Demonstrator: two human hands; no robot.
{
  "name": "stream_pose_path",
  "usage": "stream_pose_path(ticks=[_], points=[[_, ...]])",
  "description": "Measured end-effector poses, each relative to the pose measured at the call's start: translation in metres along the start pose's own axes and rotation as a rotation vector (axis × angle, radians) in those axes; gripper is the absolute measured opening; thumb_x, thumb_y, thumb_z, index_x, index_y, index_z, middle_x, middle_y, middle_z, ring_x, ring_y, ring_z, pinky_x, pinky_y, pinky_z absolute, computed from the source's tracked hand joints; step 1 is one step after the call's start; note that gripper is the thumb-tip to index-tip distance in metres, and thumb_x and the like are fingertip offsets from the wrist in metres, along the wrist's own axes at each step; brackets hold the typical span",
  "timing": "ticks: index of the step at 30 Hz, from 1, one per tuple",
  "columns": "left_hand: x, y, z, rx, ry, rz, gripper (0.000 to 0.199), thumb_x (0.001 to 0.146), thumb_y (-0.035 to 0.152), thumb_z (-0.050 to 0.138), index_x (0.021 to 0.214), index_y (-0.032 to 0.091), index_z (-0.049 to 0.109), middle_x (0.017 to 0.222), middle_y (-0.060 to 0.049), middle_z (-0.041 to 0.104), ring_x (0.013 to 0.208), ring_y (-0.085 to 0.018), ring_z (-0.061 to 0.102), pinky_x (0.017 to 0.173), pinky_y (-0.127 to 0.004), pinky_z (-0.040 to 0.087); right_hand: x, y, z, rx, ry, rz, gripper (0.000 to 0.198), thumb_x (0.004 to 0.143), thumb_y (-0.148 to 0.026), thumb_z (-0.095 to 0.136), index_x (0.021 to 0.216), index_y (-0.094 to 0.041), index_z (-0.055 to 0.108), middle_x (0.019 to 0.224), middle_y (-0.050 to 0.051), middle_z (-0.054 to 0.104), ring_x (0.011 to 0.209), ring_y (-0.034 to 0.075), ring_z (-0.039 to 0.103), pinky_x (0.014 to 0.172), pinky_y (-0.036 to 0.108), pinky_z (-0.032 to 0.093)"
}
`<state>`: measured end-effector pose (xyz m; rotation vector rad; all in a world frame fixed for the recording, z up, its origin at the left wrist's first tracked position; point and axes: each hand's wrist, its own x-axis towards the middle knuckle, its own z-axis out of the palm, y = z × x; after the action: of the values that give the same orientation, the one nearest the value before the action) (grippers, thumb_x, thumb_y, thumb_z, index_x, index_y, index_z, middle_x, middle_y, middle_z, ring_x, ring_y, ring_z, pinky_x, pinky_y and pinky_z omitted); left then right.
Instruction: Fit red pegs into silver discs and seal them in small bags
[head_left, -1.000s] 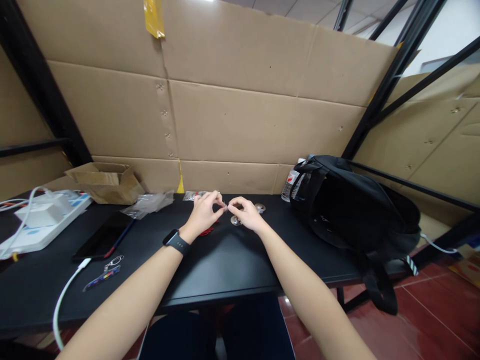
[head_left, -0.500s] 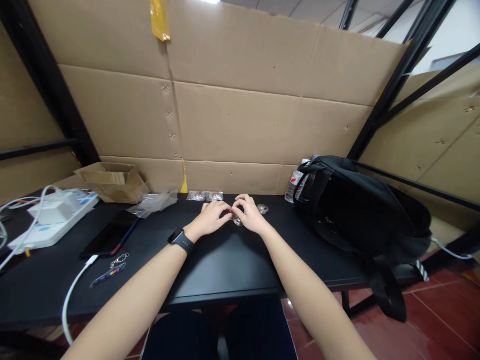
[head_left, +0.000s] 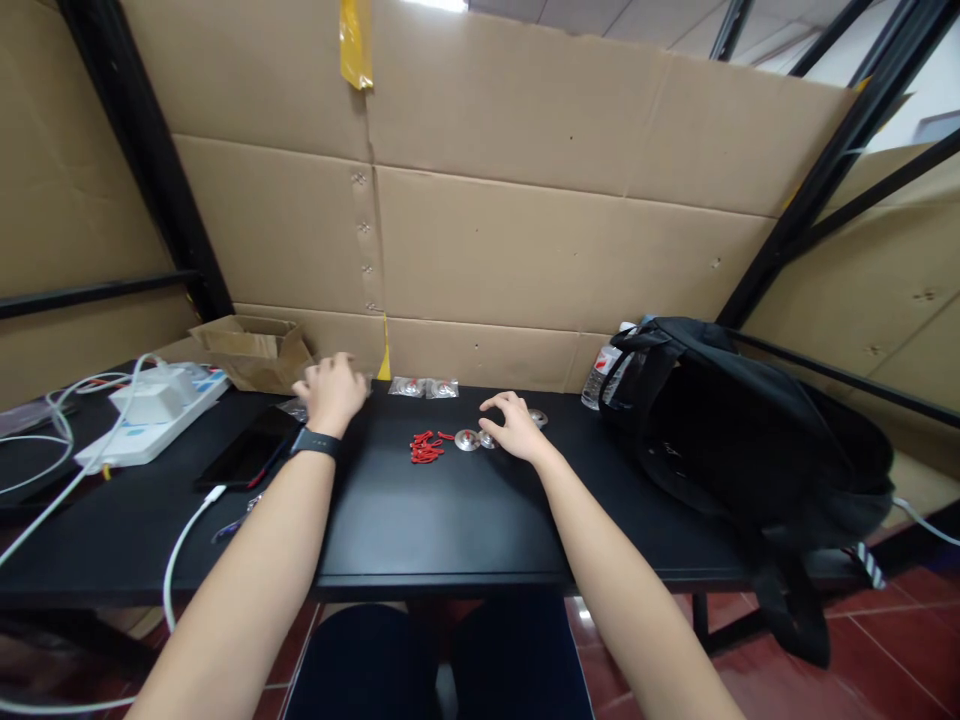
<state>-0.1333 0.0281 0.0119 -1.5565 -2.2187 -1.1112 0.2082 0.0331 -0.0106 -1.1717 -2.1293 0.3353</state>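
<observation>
My left hand [head_left: 334,393], with a dark watch [head_left: 315,443] on its wrist, is over the clear plastic bags at the back left. Its fingers are spread and slightly blurred. My right hand [head_left: 515,424] is at the middle of the black table [head_left: 442,530], thumb and forefinger apart, beside a small shiny metal disc [head_left: 487,439] that it partly hides. Another round metal disc [head_left: 467,440] with a red centre lies just left of it, and a third metal disc [head_left: 538,418] behind the hand. A pile of small red loop-like pieces [head_left: 427,449] lies left of the discs.
Two small clear packets [head_left: 424,388] lie at the cardboard wall [head_left: 480,250]. To the left are a cardboard box [head_left: 259,360], a white power strip [head_left: 172,420] and a black phone [head_left: 251,450] with a white cable. A water bottle [head_left: 600,375] and black backpack [head_left: 735,430] stand right.
My left hand has left my right hand and moved left to the plastic bags, uncovering the red pieces and a disc. My right hand's pinch has opened. The view has shifted slightly.
</observation>
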Motion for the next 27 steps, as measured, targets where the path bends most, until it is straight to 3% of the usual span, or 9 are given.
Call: stream_pose_path(ticks=[2,6,11,15,20,24,27], points=[[0.008,-0.023,-0.004,-0.011,-0.021,-0.159,0.037,0.086,0.039,0.061,0.116,0.017,0.059,0.114,-0.020,0.069,0.116,-0.043,0.051,0.097,-0.061,0.029,0.001,0.002,-0.003,0.006,0.011,0.016,0.023,0.084,-0.024,0.069,0.106,-0.024,0.068,0.117,0.007,0.056,0.117,0.024,0.049,0.106,0.041,0.037],[0.011,-0.044,-0.002,-0.085,-0.097,-0.246,0.032,0.083,0.038,0.066,0.107,0.018,0.062,0.093,-0.011,0.074,0.102,-0.036,0.058,0.094,-0.055,0.030,0.001,0.007,-0.005,0.018,0.016,0.037,0.025,0.083,-0.024,0.070,0.108,-0.024,0.067,0.118,0.007,0.055,0.117,0.023,0.050,0.106,0.040,0.037],[0.005,-0.026,-0.004,-0.046,0.141,-0.173,0.021,0.089,0.024,0.055,0.108,0.021,0.062,0.096,-0.005,0.072,0.104,-0.027,0.056,0.096,-0.051,0.022,0.001,0.009,-0.009,-0.002,-0.031,0.027,0.023,0.083,-0.024,0.071,0.105,-0.022,0.068,0.113,0.007,0.058,0.109,0.021,0.054,0.099,0.038,0.041],[-0.012,0.020,-0.004,-0.114,0.219,0.108,0.018,0.095,0.030,0.051,0.107,0.025,0.062,0.102,-0.005,0.071,0.110,-0.028,0.053,0.097,-0.048,0.021,0.000,0.013,-0.012,-0.032,-0.179,-0.007,0.030,0.077,-0.025,0.078,0.106,-0.019,0.070,0.104,0.006,0.063,0.090,0.017,0.059,0.085,0.030,0.046],[-0.053,0.084,0.020,-0.125,-0.025,0.528,0.014,0.094,0.025,0.053,0.096,0.026,0.067,0.099,-0.007,0.073,0.112,-0.028,0.054,0.096,-0.049,0.023,0.000,0.020,-0.007,-0.066,-0.279,-0.011,0.028,0.074,-0.018,0.078,0.101,-0.018,0.073,0.088,0.002,0.069,0.073,0.013,0.059,0.069,0.023,0.043],[-0.076,0.103,0.038,-0.097,-0.223,0.800,0.020,0.095,0.021,0.049,0.099,0.027,0.068,0.103,-0.007,0.073,0.112,-0.027,0.055,0.096,-0.048,0.027,0.001,0.022,-0.006,-0.094,-0.301,-0.019,0.016,0.078,-0.011,0.069,0.090,-0.019,0.076,0.077,0.000,0.072,0.069,0.012,0.063,0.067,0.021,0.041],[-0.082,0.102,0.038,-0.111,-0.290,0.918,0.032,0.093,0.014,0.046,0.114,0.028,0.066,0.126,-0.008,0.066,0.119,-0.026,0.052,0.095,-0.046,0.031,0.001,0.020,-0.007,-0.124,-0.293,-0.017,0.014,0.078,-0.013,0.069,0.087,-0.021,0.077,0.076,0.000,0.073,0.070,0.013,0.065,0.069,0.021,0.043]])
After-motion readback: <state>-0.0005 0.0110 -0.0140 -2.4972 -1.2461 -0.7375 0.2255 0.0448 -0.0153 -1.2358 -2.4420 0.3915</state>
